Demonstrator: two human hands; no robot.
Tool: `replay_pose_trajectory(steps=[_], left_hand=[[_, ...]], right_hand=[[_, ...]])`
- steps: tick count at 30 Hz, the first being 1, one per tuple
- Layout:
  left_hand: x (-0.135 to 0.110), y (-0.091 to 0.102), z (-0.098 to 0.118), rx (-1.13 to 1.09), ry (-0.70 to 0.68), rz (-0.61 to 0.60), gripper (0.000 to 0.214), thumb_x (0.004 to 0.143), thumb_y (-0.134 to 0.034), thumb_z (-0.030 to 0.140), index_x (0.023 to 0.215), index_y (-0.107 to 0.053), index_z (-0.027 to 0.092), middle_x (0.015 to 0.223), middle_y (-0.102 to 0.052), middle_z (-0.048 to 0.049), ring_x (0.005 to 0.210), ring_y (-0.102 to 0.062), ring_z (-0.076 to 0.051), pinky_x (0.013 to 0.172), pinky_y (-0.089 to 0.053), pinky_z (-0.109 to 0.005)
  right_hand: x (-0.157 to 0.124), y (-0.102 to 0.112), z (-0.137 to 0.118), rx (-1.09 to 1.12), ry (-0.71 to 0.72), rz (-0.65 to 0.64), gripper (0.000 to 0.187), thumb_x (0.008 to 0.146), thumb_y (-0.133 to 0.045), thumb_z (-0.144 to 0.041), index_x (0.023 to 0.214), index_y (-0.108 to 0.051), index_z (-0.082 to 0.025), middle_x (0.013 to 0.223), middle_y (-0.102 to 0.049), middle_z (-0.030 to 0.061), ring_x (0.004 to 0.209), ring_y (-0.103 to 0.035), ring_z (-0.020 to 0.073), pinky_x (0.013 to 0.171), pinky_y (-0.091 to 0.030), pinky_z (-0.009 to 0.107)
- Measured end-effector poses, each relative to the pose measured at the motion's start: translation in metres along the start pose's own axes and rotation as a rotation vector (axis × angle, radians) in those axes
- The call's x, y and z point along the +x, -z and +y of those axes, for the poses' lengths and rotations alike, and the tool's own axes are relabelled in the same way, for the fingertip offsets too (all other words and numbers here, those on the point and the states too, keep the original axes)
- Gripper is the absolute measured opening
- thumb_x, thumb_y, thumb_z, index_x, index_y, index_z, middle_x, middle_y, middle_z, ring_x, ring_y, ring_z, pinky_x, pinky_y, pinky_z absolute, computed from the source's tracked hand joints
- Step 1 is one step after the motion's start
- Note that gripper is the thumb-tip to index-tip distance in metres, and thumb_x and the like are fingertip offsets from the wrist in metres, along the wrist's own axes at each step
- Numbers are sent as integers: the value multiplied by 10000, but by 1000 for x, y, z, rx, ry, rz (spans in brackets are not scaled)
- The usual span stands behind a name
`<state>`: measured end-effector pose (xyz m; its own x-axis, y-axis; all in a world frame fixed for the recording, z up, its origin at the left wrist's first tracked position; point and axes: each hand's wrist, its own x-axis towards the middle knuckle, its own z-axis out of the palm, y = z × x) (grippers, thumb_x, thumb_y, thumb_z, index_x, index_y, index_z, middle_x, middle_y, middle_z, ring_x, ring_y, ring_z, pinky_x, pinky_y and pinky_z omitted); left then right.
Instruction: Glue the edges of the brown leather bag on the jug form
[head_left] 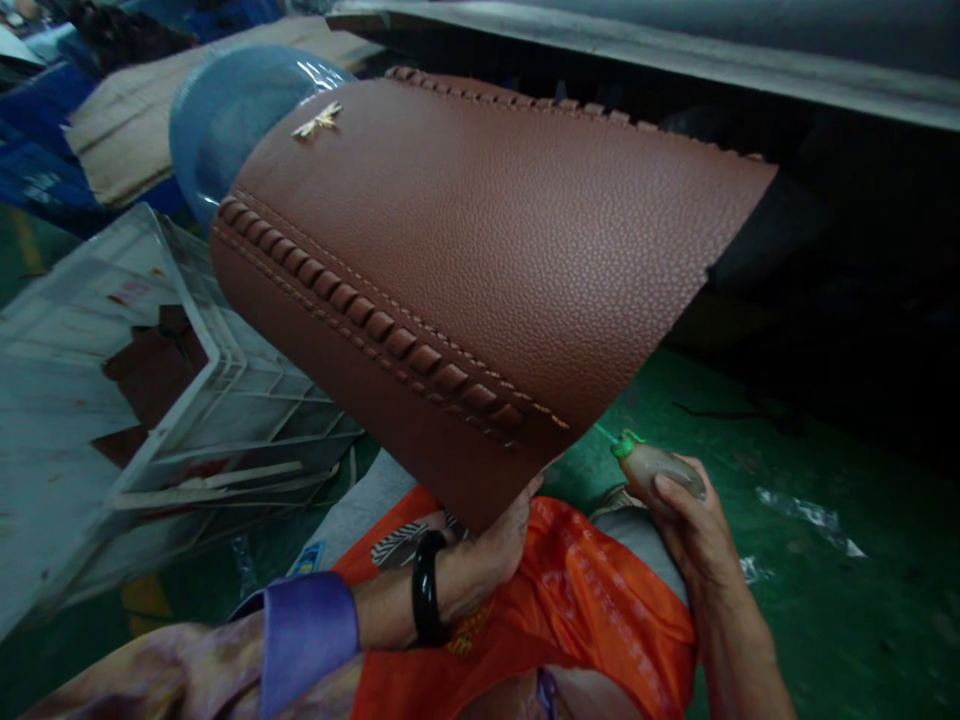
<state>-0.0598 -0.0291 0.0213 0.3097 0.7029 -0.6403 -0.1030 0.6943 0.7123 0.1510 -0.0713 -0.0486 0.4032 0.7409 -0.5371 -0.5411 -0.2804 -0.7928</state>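
The left hand (502, 540) pinches the low corner of a brown leather bag piece (487, 260) and tips it up, likely so its braided seam (375, 320) faces the eyes. Just right of that corner, the right hand (697, 530) is closed round a small green-tipped tool (652, 465), tip aimed up at the leather. Under the leather an orange plastic bag (600, 600) covers the lap. Left of it sits a white crate (225, 400).
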Motion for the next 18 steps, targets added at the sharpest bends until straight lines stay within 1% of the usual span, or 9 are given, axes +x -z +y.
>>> replay_pose_trajectory(steps=[3, 5, 7, 9, 13, 15, 18], left_hand=[[-1, -9, 10, 14, 41, -4, 611, 957, -336, 466, 1434, -475, 110, 1568, -391, -107, 1497, -274, -240, 1267, -81, -430], [-1, -10, 11, 11, 43, -34, 620, 957, -297, 407, 1456, -424, 62, 1583, -359, -129, 1494, -280, -229, 1265, -96, -417], [0, -8, 10, -4, 25, -58, 611, 954, -293, 383, 1456, -419, 58, 1584, -357, -131, 1495, -277, -224, 1263, -108, -409], [2, -6, 7, -27, 21, -64, 604, 962, -289, 395, 1463, -417, 83, 1580, -367, -124, 1495, -277, -223, 1260, -113, -409], [4, -5, 5, -61, 18, -73, 594, 963, -308, 404, 1469, -412, 113, 1562, -399, -125, 1485, -304, -227, 1256, -121, -419], [4, -6, 7, -63, 23, -75, 601, 963, -304, 402, 1473, -401, 97, 1561, -399, -134, 1482, -310, -225, 1257, -122, -416], [3, -9, 10, -60, 31, -72, 619, 981, -236, 381, 1501, -337, 62, 1572, -375, -146, 1481, -309, -213, 1259, -122, -410]], right_hand=[[0, 1, 1, 31, -8, -5, 492, 558, -884, -337, 918, -563, -242, 813, -651, -33, 707, -661, 176, 650, -596, 328], [0, 2, 2, 46, -15, -6, 480, 556, -883, -333, 904, -565, -240, 798, -648, -34, 686, -659, 171, 632, -598, 323], [0, 3, 3, 55, -21, -6, 478, 550, -886, -328, 897, -569, -242, 787, -651, -36, 664, -657, 167, 608, -593, 310], [0, 4, 4, 58, -27, -8, 473, 549, -886, -325, 896, -575, -244, 782, -657, -34, 655, -657, 170, 598, -591, 310], [-2, 5, 5, 50, -53, -29, 455, 550, -886, -325, 887, -595, -234, 770, -665, -21, 651, -660, 182, 609, -594, 329], [-2, 6, 6, 47, -68, -40, 463, 540, -892, -316, 894, -606, -227, 771, -668, -13, 649, -662, 190, 605, -594, 339], [-2, 5, 9, 61, -66, -31, 452, 556, -886, -325, 895, -600, -235, 801, -668, -19, 683, -666, 189, 622, -595, 340]])
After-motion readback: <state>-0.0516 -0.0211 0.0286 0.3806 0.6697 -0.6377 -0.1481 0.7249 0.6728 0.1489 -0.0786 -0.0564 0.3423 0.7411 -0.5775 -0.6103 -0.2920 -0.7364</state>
